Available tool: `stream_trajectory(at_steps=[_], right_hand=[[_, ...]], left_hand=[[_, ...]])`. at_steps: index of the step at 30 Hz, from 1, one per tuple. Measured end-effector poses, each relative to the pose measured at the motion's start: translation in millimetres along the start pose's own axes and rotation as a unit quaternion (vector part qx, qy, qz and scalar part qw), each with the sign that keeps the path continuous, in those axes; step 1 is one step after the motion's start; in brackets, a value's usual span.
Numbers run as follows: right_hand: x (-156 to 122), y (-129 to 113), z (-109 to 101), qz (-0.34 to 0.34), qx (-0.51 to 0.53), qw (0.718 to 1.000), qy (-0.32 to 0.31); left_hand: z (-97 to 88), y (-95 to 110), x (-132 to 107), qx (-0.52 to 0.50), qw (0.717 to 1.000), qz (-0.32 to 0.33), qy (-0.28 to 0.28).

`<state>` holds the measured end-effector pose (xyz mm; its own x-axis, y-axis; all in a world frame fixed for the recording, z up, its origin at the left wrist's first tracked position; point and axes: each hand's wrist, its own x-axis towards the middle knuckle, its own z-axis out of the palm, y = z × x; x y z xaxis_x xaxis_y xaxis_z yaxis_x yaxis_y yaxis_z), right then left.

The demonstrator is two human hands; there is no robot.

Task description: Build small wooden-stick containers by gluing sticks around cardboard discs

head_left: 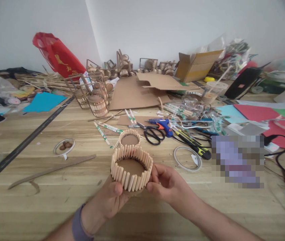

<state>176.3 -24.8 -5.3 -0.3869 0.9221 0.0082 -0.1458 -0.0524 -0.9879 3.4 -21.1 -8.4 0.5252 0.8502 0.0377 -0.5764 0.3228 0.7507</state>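
Between my two hands is a small round basket [131,170] with a cardboard base and a ring of short upright wooden sticks. My left hand [109,197] is closed on its lower left side, the thumb pressed against the sticks. On the right side, my right hand [168,184] pinches the basket's lower edge with thumb and bent fingers. A second, smaller stick-walled basket [129,138] stands on the table just behind it. Black-handled scissors [154,135], a blue hot glue gun [166,127] and a yellow-black utility knife [194,144] lie beyond my right hand.
Tape rolls [188,158] lie to the right and left, the left ring [64,147] around several brown balls. A curved cardboard strip [52,170] lies at left. Paper-wrapped sticks [102,134], cardboard sheets [134,92] and finished basket stands [98,103] are farther back. A drink cup [214,90] stands right.
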Motion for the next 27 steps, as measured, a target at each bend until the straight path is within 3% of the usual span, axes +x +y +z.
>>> stream_trajectory(at_steps=[8,13,18,23,27], right_hand=[[-0.7,-3.8,0.0,-0.042,-0.075,0.996,0.015],[-0.3,-4.4,1.7,-0.047,-0.065,0.997,0.005],[1.0,-5.2,-1.5,-0.044,-0.134,0.99,0.016],[3.4,-10.2,-16.1,-0.043,-0.141,0.989,0.027],[5.3,-11.8,-22.5,-0.072,-0.187,0.98,-0.019]], left_hand=[[-9.3,-5.4,-4.2,-0.022,1.0,0.001,0.01],[-5.6,-3.6,-2.9,-0.016,1.0,0.003,0.004],[-1.4,-2.3,-1.7,-0.002,1.0,0.025,-0.002],[-0.7,-2.2,-0.1,0.077,0.994,0.065,0.038],[-5.6,-7.7,-1.3,0.129,0.984,0.066,0.101]])
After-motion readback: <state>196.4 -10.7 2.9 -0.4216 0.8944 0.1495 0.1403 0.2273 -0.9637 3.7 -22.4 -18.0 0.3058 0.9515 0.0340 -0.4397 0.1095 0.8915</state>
